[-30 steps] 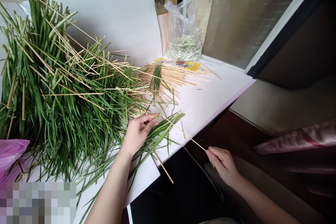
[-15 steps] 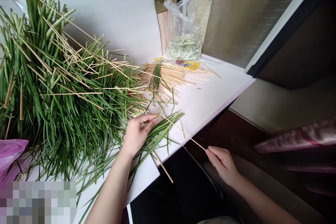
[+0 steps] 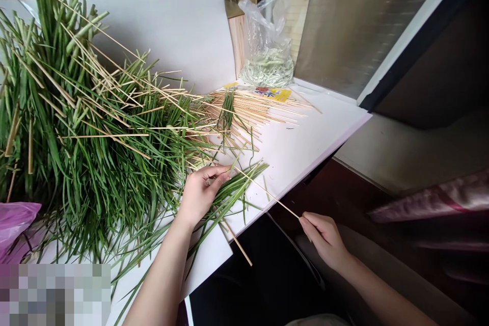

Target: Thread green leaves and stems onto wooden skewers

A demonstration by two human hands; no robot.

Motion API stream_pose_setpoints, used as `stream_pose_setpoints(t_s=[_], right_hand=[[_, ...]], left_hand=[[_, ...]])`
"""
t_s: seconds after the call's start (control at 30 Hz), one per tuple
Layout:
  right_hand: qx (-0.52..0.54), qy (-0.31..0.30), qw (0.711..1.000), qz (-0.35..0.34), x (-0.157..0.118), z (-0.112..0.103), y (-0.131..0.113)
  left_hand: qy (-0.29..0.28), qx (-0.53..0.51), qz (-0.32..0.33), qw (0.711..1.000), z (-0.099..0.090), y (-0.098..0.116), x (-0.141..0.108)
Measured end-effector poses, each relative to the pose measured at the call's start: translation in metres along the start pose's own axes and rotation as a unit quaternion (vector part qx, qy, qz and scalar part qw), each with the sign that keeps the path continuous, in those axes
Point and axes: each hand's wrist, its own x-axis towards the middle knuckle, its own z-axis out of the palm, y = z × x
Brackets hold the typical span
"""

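Observation:
My right hand pinches the lower end of a thin wooden skewer, beyond the table's front edge. The skewer slants up and left, its far end close to the fingertips of my left hand. Between the thumb and forefinger of my left hand is a green stalk. Cut green stalks lie under and beside that hand. To the left rises a big heap of green stalks with skewers strewn over it. More skewers are fanned out behind my left hand.
A clear plastic bag of pale green pieces stands at the back corner of the white table. A pink bag lies at the left. One loose skewer sticks out past the front edge. A glass panel borders the table's back.

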Motion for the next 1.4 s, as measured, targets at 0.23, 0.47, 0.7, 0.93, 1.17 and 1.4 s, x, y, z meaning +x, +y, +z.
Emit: stream_pose_setpoints(t_s=[0.23, 0.47, 0.7, 0.93, 1.17, 1.4], right_hand=[[-0.001, -0.003, 1.000, -0.007, 0.0002, -0.0003, 0.0004], [0.001, -0.005, 1.000, -0.009, -0.0006, 0.0001, 0.0021], [0.006, -0.008, 1.000, -0.007, -0.0011, 0.0004, 0.0035], [0.008, -0.019, 1.000, -0.002, -0.0020, 0.0009, 0.0052], [0.010, -0.075, 0.997, 0.020, -0.0010, 0.0018, 0.0043], [0.014, -0.142, 0.990, 0.024, -0.0010, 0.0006, 0.0022]], left_hand=[[-0.012, -0.022, -0.019, 0.999, 0.0015, -0.0005, -0.0001], [-0.027, -0.031, -0.018, 0.999, 0.0021, 0.0009, 0.0006], [-0.040, -0.050, -0.026, 0.998, 0.0013, 0.0024, -0.0005], [-0.095, -0.028, 0.017, 0.995, 0.0049, 0.0058, -0.0031], [-0.137, -0.037, 0.061, 0.988, -0.0011, 0.0045, -0.0035], [-0.110, 0.060, 0.122, 0.985, 0.0008, 0.0033, -0.0015]])
